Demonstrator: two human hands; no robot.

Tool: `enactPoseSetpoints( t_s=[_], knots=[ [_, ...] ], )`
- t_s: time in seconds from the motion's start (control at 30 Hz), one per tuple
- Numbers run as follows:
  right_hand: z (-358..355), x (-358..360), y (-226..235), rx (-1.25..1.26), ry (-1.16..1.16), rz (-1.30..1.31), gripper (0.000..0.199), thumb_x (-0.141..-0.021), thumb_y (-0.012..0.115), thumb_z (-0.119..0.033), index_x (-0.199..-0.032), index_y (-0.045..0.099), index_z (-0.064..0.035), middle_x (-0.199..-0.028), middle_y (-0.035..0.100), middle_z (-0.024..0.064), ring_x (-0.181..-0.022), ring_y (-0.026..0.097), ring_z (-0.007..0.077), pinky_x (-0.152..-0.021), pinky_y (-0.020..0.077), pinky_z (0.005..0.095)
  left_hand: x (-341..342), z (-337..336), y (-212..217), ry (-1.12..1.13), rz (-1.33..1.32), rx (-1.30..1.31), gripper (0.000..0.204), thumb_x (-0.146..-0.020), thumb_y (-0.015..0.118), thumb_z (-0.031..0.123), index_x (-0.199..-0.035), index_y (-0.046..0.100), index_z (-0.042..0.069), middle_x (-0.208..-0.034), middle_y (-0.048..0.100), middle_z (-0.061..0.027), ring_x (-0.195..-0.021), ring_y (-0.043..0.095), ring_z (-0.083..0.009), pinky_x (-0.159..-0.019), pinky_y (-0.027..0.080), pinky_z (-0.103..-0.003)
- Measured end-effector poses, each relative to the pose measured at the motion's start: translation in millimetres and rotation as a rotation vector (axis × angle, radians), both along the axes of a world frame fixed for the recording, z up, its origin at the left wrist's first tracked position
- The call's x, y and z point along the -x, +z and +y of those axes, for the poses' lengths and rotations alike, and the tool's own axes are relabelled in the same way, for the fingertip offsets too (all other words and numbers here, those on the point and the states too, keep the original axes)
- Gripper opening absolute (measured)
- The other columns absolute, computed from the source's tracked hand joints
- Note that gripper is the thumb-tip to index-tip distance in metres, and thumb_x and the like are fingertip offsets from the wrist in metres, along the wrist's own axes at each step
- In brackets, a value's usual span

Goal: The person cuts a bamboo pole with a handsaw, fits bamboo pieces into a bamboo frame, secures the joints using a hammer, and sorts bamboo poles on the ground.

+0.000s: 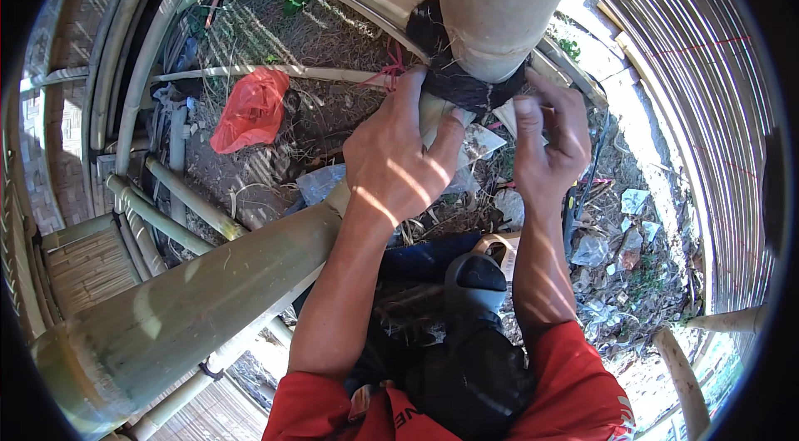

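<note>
A thick upright bamboo post (508,0) comes down from the top of the view. Around its lower end runs a dark, fibrous black binding (474,91), which also reaches a horizontal bamboo beam behind it. My left hand (395,158) grips the left side of this binding, its fingertips passing out of sight behind the joint and the thumb in front. On the other side my right hand (553,137) has its fingers and thumb bent closely about the binding's right edge. A pale split piece (478,144) shows below the binding, between the hands.
A large bamboo pole (200,299) slants across the lower left. On the littered soil lies a red plastic bag (252,111). Slatted bamboo walling (707,108) curves along the right. A sandalled foot (476,283) rests beneath my arms, and a short bamboo stake (682,379) stands lower right.
</note>
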State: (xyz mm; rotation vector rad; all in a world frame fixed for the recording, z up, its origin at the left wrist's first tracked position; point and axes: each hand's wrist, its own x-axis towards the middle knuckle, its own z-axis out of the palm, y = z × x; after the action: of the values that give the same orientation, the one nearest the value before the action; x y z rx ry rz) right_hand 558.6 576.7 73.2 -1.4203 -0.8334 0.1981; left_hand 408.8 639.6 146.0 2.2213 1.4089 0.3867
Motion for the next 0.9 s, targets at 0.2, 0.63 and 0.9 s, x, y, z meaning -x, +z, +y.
enactPoseSetpoints(
  t_s=[0.2,0.63,0.9],
  knots=[
    [-19.0,-37.5,-1.6,0.427,-0.204,0.107,0.042,-0.098,0.073,-0.04,-0.123,0.071,-0.0054,-0.106,0.071,0.0144,-0.093,0.072,0.0236,-0.08,0.0591,0.0379,-11.8,12.5,-0.6,0.333,-0.471,0.049,0.046,-0.105,0.051,0.037,-0.13,0.061,0.0,-0.13,0.064,-0.0269,-0.11,0.068,-0.0358,-0.092,0.053,-0.045],
    [-181.5,-74.9,-142.5,1.265,-0.047,-0.103,0.046,-0.093,0.072,-0.035,-0.123,0.063,-0.001,-0.091,0.071,0.022,-0.084,0.07,0.041,-0.075,0.0525,0.0542,-77.5,92.9,3.9,-0.42,-1.22,0.523,0.068,-0.101,0.033,0.054,-0.13,0.057,-0.003,-0.115,0.067,-0.028,-0.107,0.066,-0.0429,-0.101,0.05,-0.056],
    [-134.8,-123.4,-39.3,0.468,0.066,0.847,0.035,-0.113,0.046,-0.034,-0.124,0.057,-0.0026,-0.067,0.046,-0.0035,-0.048,0.042,0.0042,-0.042,0.0337,0.0215,-76.0,84.6,5.0,-0.335,-1.227,0.463,0.07,-0.098,0.035,0.056,-0.125,0.061,-0.004,-0.111,0.068,-0.0265,-0.104,0.068,-0.0441,-0.099,0.052,-0.058]
  ],
)
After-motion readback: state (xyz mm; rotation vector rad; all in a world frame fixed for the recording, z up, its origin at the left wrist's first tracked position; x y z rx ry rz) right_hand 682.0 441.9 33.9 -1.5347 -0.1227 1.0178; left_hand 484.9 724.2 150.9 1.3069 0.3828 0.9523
